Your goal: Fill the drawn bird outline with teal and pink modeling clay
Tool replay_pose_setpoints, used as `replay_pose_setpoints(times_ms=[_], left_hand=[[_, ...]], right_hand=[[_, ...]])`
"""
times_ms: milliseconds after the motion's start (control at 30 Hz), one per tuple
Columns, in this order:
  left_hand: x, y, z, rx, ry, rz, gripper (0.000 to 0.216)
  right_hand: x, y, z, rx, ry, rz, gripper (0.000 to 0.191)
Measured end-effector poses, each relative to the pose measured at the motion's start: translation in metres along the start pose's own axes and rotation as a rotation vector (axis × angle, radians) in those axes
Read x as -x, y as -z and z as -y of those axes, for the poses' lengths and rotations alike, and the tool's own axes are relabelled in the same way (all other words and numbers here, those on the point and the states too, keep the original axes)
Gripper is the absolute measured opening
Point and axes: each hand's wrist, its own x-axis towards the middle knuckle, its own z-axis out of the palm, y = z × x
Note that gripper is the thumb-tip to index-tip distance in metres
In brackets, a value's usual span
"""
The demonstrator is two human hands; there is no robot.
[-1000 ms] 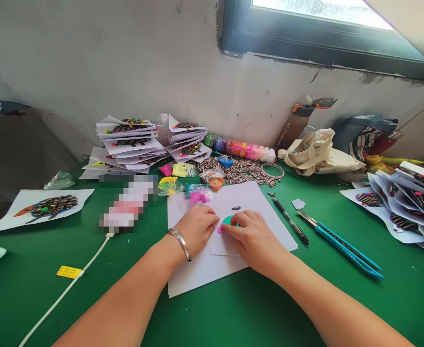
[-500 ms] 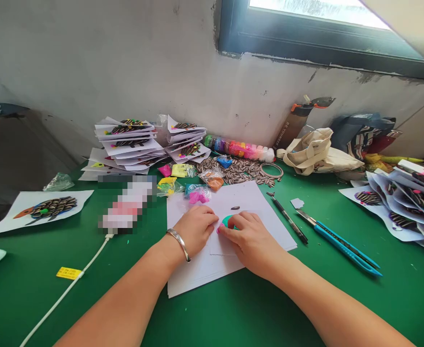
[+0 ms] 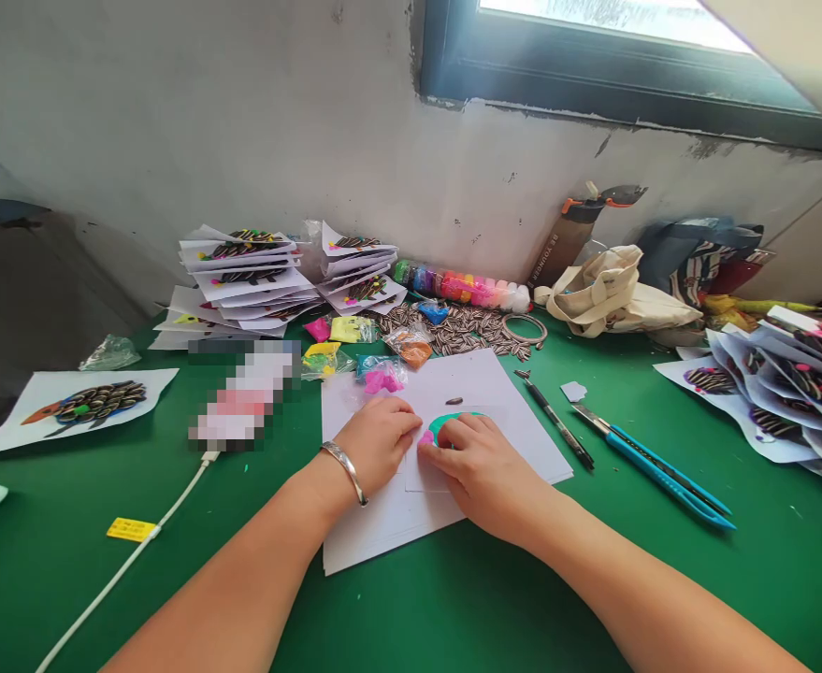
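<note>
The step in hand appears to be pressing a pink lump (image 3: pixel 426 437) against the left edge of a green patch (image 3: pixel 442 423). Both are on a small sheet (image 3: pixel 421 479), the lump near its left edge; this sheet rests on larger paper (image 3: pixel 368 544) on the worktop (image 3: pixel 523 603). The right hand (image 3: pixel 482 460) curls over the patch, fingertips at the lump; whether it pinches the lump cannot be told. The left hand (image 3: pixel 380 445) is half closed at the sheet's left edge; its grip cannot be told. The next move calls for light fingertip pressure and a steadied sheet. One seed (image 3: pixel 454 401) lies near the sheet's far edge.
</note>
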Motion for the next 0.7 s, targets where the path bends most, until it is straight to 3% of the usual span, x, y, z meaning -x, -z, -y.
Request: replay_pose_setpoints(times_ms=[167, 467, 700], left_hand=[[0.0004, -0.0019, 0.0015, 0.011, -0.017, -0.023, 0.025], [-0.0001, -0.0025, 0.0013, 0.008, 0.003, -0.009, 0.024], [0.0001, -0.0022, 0.0011, 0.008, 0.001, -0.004, 0.024]], right_hand=[[0.0008, 0.0048, -0.0093, -0.055, -0.05, -0.067, 0.036], [0.0014, 0.0039, -0.0034, -0.036, -0.024, 0.028, 0.031], [0.0014, 0.0076, -0.0092, -0.097, -0.058, -0.014, 0.033]])
